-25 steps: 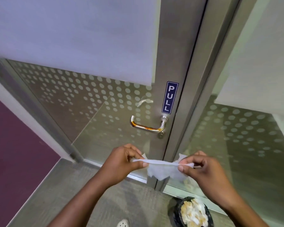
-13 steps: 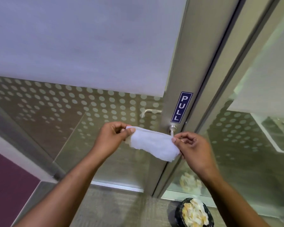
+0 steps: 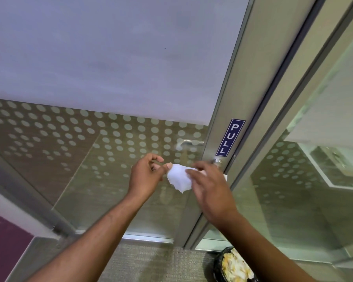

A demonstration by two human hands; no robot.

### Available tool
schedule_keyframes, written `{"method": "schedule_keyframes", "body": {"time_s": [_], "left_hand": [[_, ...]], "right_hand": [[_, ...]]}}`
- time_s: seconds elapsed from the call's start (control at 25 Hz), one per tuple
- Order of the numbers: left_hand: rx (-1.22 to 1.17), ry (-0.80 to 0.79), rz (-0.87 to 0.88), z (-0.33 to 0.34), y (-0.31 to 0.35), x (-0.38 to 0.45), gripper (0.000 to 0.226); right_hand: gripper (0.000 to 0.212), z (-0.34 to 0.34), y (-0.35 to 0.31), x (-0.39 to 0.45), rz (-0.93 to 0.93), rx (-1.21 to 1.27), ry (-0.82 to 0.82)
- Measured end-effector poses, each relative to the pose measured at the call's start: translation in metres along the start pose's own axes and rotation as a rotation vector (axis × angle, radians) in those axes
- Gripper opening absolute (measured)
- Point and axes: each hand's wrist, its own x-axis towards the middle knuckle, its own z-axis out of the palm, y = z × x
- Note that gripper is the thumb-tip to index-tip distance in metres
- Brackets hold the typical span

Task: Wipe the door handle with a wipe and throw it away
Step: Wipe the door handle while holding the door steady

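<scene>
The white wipe (image 3: 178, 178) is draped across the metal door handle, of which only the round base (image 3: 218, 161) shows below the blue PULL sign (image 3: 230, 137). My left hand (image 3: 146, 176) pinches the wipe's left end between thumb and fingers. My right hand (image 3: 210, 192), blurred by motion, lies over the wipe's right part, fingers curled across it. A white corner of the wipe sticks out past that hand, next to the door frame.
The glass door (image 3: 110, 64) has a frosted band and dot pattern; the handle on its far side (image 3: 190, 142) shows through. A metal frame (image 3: 259, 119) and a glass side panel stand to the right. A black bin (image 3: 217, 269) holding crumpled paper stands on the carpet, bottom right.
Both hands rose from waist height to the handle with the wipe stretched between them. The wipe now bunches over the handle, and my right hand has shifted from pinching its end to covering it.
</scene>
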Motion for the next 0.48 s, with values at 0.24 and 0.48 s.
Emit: {"method": "schedule_keyframes", "body": {"time_s": [0.24,0.48], "left_hand": [[0.555,0.353,0.884,0.002,0.022,0.014,0.028],[1.040,0.316,1.263,0.027,0.029,0.068,0.070]], "right_hand": [[0.024,0.042,-0.017,0.020,-0.079,-0.164,-0.116],[0.010,0.053,-0.014,0.019,-0.003,-0.126,-0.033]]}}
